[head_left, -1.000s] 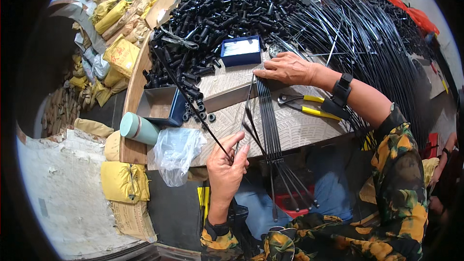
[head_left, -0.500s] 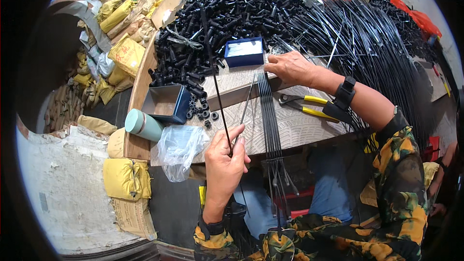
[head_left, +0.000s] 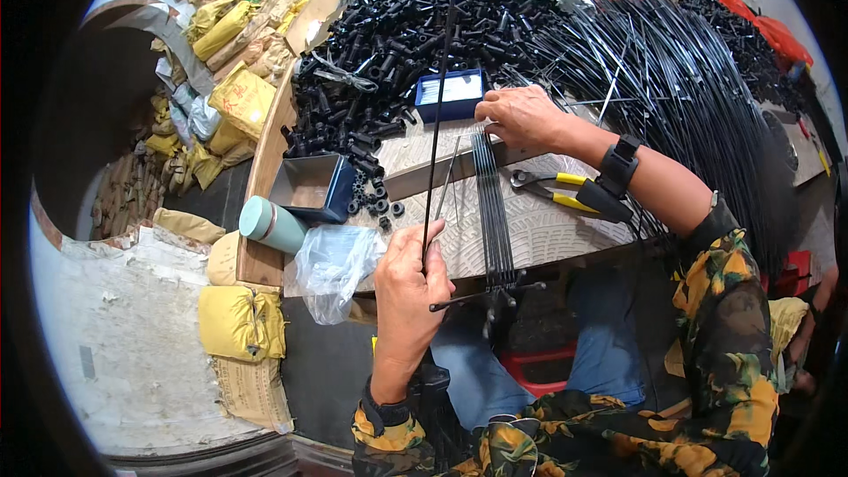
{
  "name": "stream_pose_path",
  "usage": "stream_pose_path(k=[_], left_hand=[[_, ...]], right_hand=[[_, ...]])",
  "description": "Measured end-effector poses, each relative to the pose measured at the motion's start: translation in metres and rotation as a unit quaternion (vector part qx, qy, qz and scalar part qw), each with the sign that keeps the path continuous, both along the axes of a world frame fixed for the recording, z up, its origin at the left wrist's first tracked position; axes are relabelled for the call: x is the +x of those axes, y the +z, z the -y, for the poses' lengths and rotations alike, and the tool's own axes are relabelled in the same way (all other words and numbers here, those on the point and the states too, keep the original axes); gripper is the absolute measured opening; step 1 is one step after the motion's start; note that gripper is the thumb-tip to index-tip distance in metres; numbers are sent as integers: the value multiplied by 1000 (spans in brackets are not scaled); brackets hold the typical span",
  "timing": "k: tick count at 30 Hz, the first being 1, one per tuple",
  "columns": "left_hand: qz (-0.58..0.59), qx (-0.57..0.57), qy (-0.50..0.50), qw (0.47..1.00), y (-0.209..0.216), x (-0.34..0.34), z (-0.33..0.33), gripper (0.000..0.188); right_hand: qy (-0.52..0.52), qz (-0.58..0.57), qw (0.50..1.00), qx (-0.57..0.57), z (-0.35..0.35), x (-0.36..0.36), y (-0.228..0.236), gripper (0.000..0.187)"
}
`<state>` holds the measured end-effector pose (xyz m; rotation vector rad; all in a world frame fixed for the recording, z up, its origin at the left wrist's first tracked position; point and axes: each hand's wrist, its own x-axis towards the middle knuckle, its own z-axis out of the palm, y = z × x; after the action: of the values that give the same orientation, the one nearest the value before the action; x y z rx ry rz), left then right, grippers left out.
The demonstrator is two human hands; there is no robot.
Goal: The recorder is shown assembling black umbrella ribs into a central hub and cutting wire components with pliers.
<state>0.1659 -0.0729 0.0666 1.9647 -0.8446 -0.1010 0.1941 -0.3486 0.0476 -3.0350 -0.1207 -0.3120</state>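
Yellow and brown sacks point(head_left: 243, 99) lie heaped in a workroom, left of a crowded table point(head_left: 548, 238). At its left end, a teal flask point(head_left: 276, 225) leans by an open blue bin point(head_left: 334, 199), with a clear bag point(head_left: 334, 269) just beside it and small black rings point(head_left: 382, 207) to the bin's right. Black tubes point(head_left: 397, 40) are piled behind. At the near edge, a left hand point(head_left: 408, 283) keeps a narrow grip on a long black rod point(head_left: 434, 159), pinched between thumb and fingers. A small blue box point(head_left: 458, 108) stands beyond. Next, a row of rods point(head_left: 492, 203) juts past the table's near edge; a right hand point(head_left: 521, 117) bends over its far ends, its fingertips hidden, so whether that grip holds anything cannot be told. Yellow-handled pliers point(head_left: 570, 190) lie near, below a large rod pile point(head_left: 676, 106).
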Motion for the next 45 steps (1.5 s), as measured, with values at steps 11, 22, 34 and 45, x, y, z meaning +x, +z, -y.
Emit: stream_pose_path(k=[11, 22, 34, 45], left_hand=[[-54, 36, 29, 997, 21, -4, 9, 21], [61, 38, 27, 997, 5, -1, 10, 20], [116, 43, -2, 992, 0, 3, 11, 18], [82, 41, 17, 996, 4, 0, 13, 20]], right_hand=[[361, 69, 922, -124, -24, -12, -11, 36], [316, 64, 946, -35, -43, -7, -24, 37], [385, 135, 908, -95, -39, -10, -21, 36], [364, 159, 907, -138, -38, -14, -24, 34]])
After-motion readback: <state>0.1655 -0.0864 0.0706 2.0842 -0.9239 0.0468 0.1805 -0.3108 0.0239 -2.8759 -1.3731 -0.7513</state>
